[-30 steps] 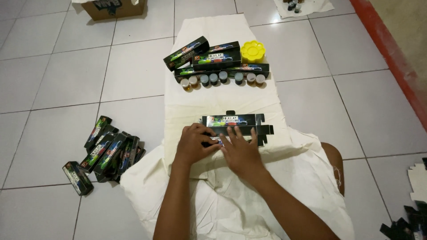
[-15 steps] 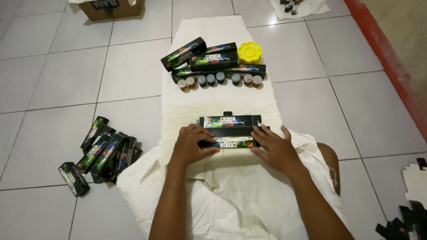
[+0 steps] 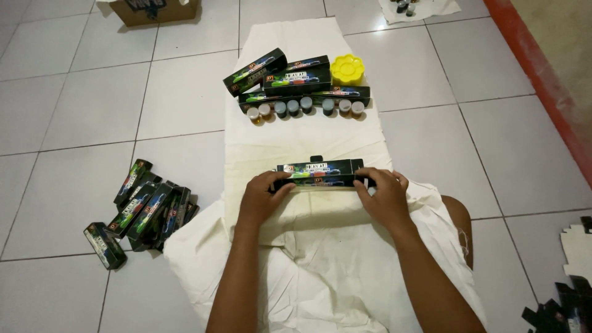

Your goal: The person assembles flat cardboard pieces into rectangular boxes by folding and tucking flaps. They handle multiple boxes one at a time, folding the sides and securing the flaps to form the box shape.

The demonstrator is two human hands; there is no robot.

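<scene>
Black cardboard box [image 3: 319, 172], long and narrow with a colourful printed front, lies crosswise on the white cloth [image 3: 308, 142] just in front of the person, with a small flap sticking up at the middle of its top edge. Left hand [image 3: 260, 197] grips the box's left end, thumb toward the front face and fingers curled around the end; right hand [image 3: 383, 196] clamps the right end the same way, fingers wrapped over the end flap. Both hands rest on the cloth, which runs as a long strip away from the person across the pale floor tiles [image 3: 92, 117] and drapes over the lap nearer the camera. Farther up the cloth, well apart from the held box, lies a group of similar black boxes [image 3: 290, 77], some stacked at angles, and touching their right side sits a yellow flower-shaped palette [image 3: 347, 69]. Just in front of that group stands a row of small paint pots [image 3: 302, 106] with lids in white, grey, dark and tan tones. On the tiles to the left of the person lies a loose pile of more black boxes [image 3: 145, 209]. At the top left edge sits a brown cardboard carton [image 3: 157, 9], partly cut off. At the bottom right corner lie flat black and white carton blanks [image 3: 570, 290].
</scene>
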